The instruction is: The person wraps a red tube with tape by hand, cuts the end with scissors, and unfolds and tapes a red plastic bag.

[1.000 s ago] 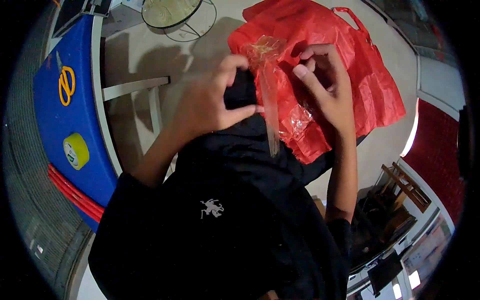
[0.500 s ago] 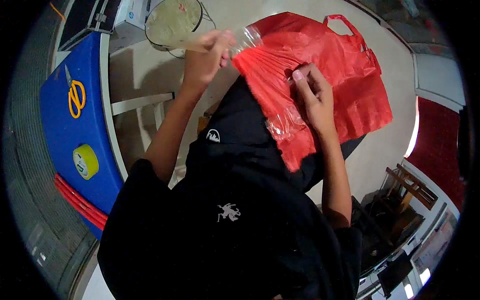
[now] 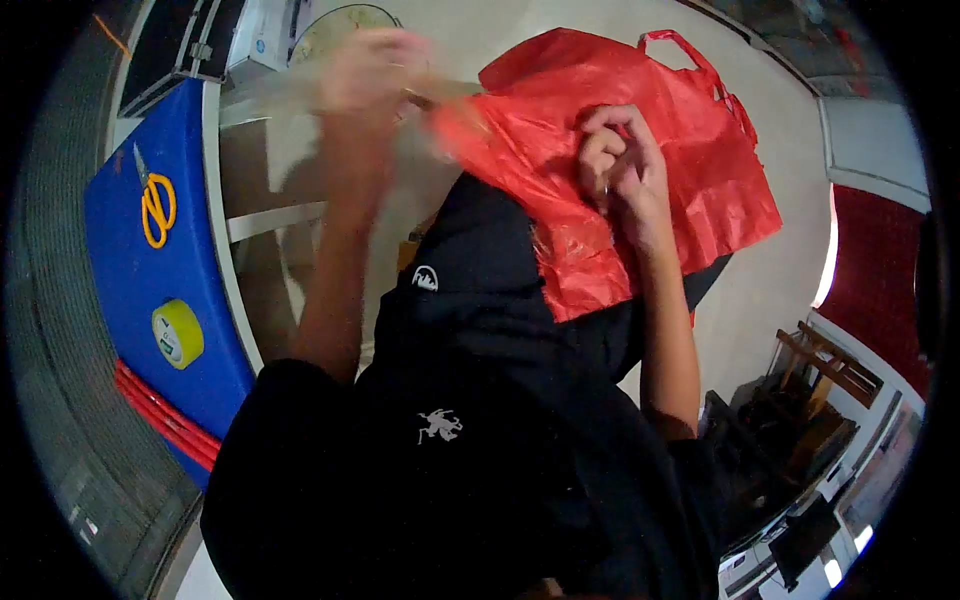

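Note:
A red plastic bag [image 3: 690, 160] with looped handles lies spread over my lap and the black trousers. My right hand [image 3: 625, 165] rests on its middle, fingers curled in and closed on the plastic; the exact pinch is hidden. Up at the left, my left hand [image 3: 375, 75] is smeared by motion, just beyond the bag's left corner, which is drawn out toward it. A pale see-through streak trails left from that hand, too blurred to name. The lower part of the bag is crumpled and shiny near my right wrist.
To the left stands a blue-topped table [image 3: 125, 260] with orange-handled scissors [image 3: 155, 205], a yellow-green tape roll [image 3: 178, 333] and red sticks [image 3: 165, 415]. Behind my left hand is a round bin [image 3: 340, 22], beside a white box [image 3: 260, 38]. Wooden furniture [image 3: 830, 370] stands at right.
My left hand has moved up and left, drawing the bag's corner with it. My right hand's fingers have curled in further. The clear strips on the bag no longer show distinctly.

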A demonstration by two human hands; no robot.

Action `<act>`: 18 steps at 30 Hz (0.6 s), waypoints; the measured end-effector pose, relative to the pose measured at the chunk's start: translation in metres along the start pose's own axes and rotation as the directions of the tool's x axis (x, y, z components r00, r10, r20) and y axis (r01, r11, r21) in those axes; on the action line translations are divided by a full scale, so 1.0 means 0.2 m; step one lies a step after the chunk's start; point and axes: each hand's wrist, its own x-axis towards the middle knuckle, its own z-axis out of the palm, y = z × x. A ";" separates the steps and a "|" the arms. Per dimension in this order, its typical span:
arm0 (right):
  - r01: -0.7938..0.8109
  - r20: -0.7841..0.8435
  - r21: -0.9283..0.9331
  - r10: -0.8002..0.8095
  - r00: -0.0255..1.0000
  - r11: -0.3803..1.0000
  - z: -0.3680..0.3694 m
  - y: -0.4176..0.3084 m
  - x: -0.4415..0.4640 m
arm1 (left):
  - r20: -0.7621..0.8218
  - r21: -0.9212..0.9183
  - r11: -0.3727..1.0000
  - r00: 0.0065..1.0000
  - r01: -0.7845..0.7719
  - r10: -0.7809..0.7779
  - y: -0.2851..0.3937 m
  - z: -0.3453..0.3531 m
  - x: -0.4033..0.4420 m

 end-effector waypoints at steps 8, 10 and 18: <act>0.095 -0.083 -0.151 -0.109 0.991 0.984 0.03 0.00 -0.02 | 0.487 -0.660 0.582 0.860 0.475 -0.149 0.19 0.42 -0.14; 0.105 -0.059 -0.101 -0.112 0.992 0.989 0.04 0.01 -0.01 | 0.583 -0.645 0.498 0.795 0.579 -0.169 0.15 0.40 -0.15; 0.048 -0.043 -0.058 -0.050 0.998 0.997 0.02 -0.01 -0.01 | 0.689 -0.678 0.285 0.721 0.678 -0.073 0.11 0.38 -0.13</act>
